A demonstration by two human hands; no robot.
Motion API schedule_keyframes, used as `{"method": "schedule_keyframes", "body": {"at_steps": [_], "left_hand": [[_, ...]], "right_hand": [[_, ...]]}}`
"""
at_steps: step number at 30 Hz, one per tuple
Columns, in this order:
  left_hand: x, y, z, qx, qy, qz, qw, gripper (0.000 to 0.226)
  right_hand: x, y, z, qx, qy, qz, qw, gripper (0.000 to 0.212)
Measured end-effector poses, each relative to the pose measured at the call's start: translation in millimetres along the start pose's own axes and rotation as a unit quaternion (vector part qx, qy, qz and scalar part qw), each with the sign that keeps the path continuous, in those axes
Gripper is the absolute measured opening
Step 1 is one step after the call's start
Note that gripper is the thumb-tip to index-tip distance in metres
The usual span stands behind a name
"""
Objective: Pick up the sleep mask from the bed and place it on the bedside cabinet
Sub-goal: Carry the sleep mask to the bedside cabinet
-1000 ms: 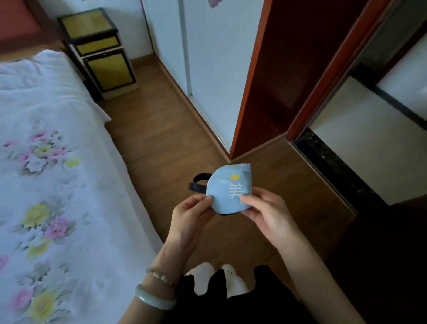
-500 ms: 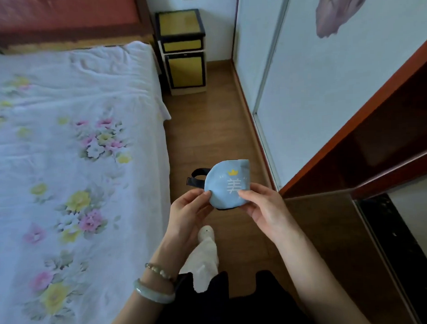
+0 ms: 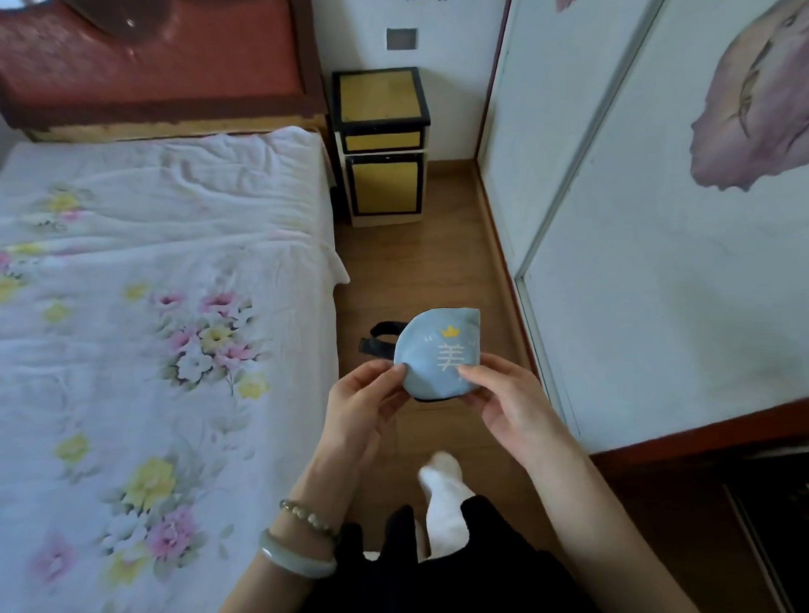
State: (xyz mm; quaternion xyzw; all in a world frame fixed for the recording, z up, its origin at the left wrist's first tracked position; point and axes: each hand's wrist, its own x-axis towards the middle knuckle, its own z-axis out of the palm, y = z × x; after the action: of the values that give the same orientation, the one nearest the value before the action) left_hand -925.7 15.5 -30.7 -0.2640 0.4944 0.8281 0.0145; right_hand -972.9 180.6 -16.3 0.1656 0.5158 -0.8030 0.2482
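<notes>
Sleep mask (image 3: 434, 353), folded, pinched between fingertips of left hand (image 3: 367, 406) and right hand (image 3: 511, 401) over the floor, well short of bedside cabinet (image 3: 379, 96); light pinch may slip; dangling strap (image 3: 378, 339) could snag.

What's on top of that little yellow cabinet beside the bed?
Nothing shows on the cabinet: its yellow top looks bare. The sleep mask is in both hands, over the floor.
</notes>
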Motion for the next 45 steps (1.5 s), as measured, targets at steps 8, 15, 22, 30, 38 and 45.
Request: {"method": "schedule_keyframes", "body": {"at_steps": [8,15,22,30,38,45], "left_hand": [[122,49,24,-0.009,0.020,-0.003,1.000,0.021],[258,112,61,-0.011,0.045,-0.007,0.999,0.012],[361,167,92,-0.018,0.061,0.004,0.998,0.013],[464,218,93,-0.027,0.053,-0.002,0.998,0.030],[601,298,86,-0.038,0.036,0.003,0.999,0.025],[703,368,77,-0.023,0.019,0.000,1.000,0.019]], "right_hand": [[125,-56,29,-0.017,-0.018,0.016,1.000,0.017],[261,-135,64,-0.032,-0.034,0.021,0.999,0.017],[361,-205,98,-0.042,-0.040,0.023,0.998,0.020],[461,-242,141,-0.054,-0.031,0.046,0.997,0.017],[584,-289,215,-0.030,-0.016,0.036,0.999,0.018],[674,-326,275,-0.017,-0.014,0.027,0.999,0.024]]}}
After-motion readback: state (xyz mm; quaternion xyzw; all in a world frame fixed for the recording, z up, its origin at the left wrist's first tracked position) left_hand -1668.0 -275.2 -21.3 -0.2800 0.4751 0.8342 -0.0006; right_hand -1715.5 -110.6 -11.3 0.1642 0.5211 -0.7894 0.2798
